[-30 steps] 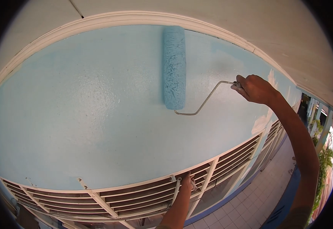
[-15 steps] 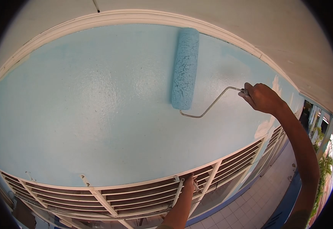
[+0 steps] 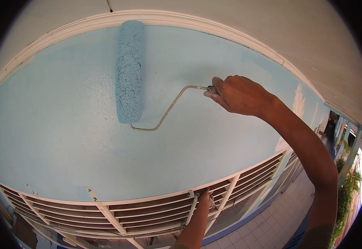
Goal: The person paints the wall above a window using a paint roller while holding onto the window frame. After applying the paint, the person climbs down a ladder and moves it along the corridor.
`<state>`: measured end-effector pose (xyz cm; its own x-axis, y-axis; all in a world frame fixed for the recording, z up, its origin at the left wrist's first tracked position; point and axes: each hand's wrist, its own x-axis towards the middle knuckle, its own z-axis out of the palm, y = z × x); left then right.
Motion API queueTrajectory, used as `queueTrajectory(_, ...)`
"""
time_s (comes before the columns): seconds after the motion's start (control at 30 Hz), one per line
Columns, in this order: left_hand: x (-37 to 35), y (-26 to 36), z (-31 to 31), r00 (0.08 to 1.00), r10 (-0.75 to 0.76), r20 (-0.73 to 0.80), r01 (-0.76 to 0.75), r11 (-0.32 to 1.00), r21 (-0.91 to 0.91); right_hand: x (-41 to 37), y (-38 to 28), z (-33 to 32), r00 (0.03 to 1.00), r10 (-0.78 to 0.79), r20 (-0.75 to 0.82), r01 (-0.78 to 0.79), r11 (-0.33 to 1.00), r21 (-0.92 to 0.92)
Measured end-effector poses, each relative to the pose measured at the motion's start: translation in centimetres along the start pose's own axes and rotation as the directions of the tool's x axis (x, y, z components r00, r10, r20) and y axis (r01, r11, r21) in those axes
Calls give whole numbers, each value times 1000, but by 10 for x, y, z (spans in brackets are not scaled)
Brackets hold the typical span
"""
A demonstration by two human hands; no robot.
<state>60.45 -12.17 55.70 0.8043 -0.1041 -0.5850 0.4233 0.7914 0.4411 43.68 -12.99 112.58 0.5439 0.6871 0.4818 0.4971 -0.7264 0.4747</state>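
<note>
Head view: right hand point(image 3: 240, 94) holds a blue paint roller point(image 3: 130, 72).

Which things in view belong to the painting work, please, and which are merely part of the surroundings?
Painting work:
- paint roller, in the right hand
- blue wall
- slatted window, perhaps a support for the left hand

Surroundings:
- green plants
- tiled floor
- ceiling

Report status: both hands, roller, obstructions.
Right hand gripping roller handle. Roller upright against blue wall, top end near white trim. Left hand at louvred window frame. Nothing visibly blocking roller.
</note>
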Motion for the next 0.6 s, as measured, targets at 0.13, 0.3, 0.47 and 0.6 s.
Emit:
queueTrajectory(0.13, -4, 1, 1, 1000, -9, -11, 9, 1000, -14, 5, -5, -3, 999, -26, -23, 26, 999, 21)
queueTrajectory(0.3, -8, 4, 3, 1000, -11, -25, 11, 1000, -8, -24, 30, 1, 998, 59, 6, -59, 997, -53)
queueTrajectory(0.47, -10, 2, 2, 1000, -12, 9, 12, 1000, -11, -75, 83, 6, 978, 196, 66, -187, 975, -120)
queueTrajectory(0.6, -5, 0, -1, 1000, -12, -6, 12, 1000, 3, -119, 131, 14, 971, 237, 30, -227, 954, -197)
